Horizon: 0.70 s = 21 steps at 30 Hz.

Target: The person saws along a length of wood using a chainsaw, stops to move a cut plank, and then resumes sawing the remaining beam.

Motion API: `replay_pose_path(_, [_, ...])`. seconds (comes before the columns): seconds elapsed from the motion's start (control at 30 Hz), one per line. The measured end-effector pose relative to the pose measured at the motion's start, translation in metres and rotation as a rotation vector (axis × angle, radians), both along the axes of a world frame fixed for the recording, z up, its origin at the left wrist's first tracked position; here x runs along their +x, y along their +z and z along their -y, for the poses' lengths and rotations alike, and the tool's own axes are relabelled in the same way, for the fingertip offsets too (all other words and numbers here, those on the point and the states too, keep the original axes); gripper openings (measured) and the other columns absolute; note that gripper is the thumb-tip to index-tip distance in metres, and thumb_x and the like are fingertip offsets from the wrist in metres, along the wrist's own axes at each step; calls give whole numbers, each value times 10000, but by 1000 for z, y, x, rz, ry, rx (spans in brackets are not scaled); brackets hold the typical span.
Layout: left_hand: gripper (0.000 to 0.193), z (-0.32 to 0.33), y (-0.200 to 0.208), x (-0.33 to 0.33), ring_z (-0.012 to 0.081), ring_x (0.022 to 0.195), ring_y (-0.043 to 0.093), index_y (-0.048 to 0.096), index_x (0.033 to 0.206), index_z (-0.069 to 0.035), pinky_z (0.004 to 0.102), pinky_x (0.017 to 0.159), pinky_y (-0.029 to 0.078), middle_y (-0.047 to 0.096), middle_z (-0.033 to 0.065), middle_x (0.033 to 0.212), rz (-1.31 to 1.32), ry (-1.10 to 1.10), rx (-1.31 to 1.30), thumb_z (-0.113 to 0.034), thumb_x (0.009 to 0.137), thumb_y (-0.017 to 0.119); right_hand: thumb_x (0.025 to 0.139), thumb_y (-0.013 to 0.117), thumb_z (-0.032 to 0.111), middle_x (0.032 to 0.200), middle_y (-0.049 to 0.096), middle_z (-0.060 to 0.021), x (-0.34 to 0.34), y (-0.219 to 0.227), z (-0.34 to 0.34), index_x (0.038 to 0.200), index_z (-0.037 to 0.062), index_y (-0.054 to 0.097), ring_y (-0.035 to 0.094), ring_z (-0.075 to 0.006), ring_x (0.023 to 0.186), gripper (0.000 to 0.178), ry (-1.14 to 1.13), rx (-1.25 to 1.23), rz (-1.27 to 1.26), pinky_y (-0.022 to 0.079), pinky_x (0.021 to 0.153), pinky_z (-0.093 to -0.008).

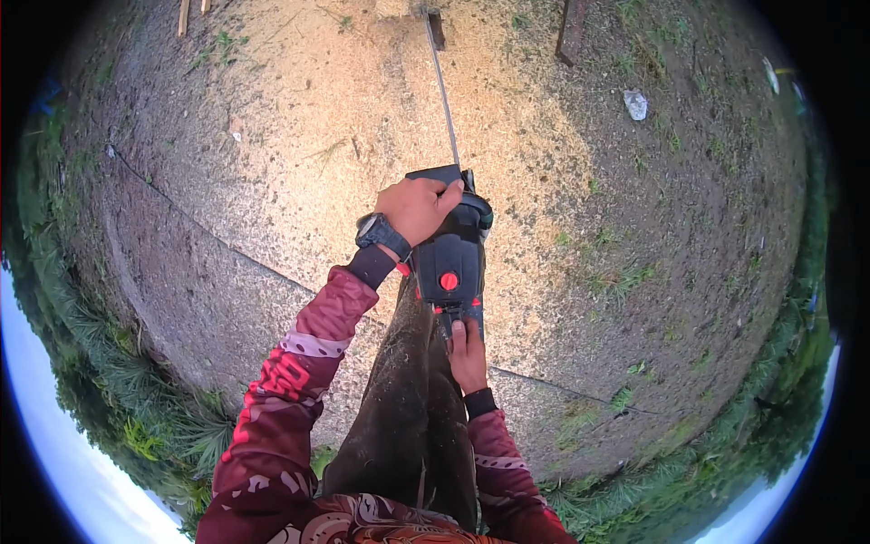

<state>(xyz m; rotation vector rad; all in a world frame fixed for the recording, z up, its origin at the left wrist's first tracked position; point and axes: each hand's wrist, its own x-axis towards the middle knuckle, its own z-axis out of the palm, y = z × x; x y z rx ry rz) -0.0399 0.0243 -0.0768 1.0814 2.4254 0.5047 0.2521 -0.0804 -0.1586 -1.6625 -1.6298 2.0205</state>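
Note:
A black chainsaw (446, 254) with a red round knob on its cover is held in front of my legs. Its long thin guide bar (441, 86) points away from me toward the top of the view. My left hand (420, 207), with a dark watch on the wrist, is closed around the front handle. Behind the body, my right hand (468, 356) grips the rear handle, its fingers partly hidden. Near the bar's tip lies a pale piece of wood (393, 8), cut off by the upper edge; whether the bar touches it I cannot tell.
Sawdust (335, 109) covers the ground ahead and around my legs. A dark line or cable (217, 243) runs across the ground from the left, passing behind my legs. A dark wooden plank (572, 32) and a whitish lump (635, 105) lie at the far right. Plants border the ground.

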Motion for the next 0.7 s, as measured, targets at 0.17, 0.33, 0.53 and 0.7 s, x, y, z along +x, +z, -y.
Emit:
replay_pose_path(0.17, [543,-3,-1,-5,396,653,686,794,822,-118,467,583,535,681,176,680,-3,-6,4,-587,973,566,1090,457,453,735,606,-122,-5,1,-7,1176,21,538,618,-270,664,448,34,-27,14,474,650,-423])
replay_pose_path(0.33, [536,-11,-2,-10,400,687,696,796,831,-119,475,618,551,702,173,715,-14,-24,-6,-574,976,552,1099,470,411,741,545,-45,-12,-3,-8,1195,35,545,537,-158,641,395,-24,-25,-17,429,587,-326])
replay_pose_path(0.53, [555,-14,-5,-18,397,676,693,800,854,-115,470,616,549,692,178,696,-17,-47,18,-585,988,535,1107,495,373,766,489,42,-19,-10,-13,1180,51,545,458,-39,630,334,-11,10,-49,382,518,-227])
replay_pose_path(0.7, [539,-19,-2,-21,416,751,703,798,840,-121,489,676,563,721,181,772,21,-47,-53,-566,984,530,1111,487,373,762,485,37,-22,-12,-12,1194,52,549,459,-39,635,337,-84,-36,-104,381,519,-223])
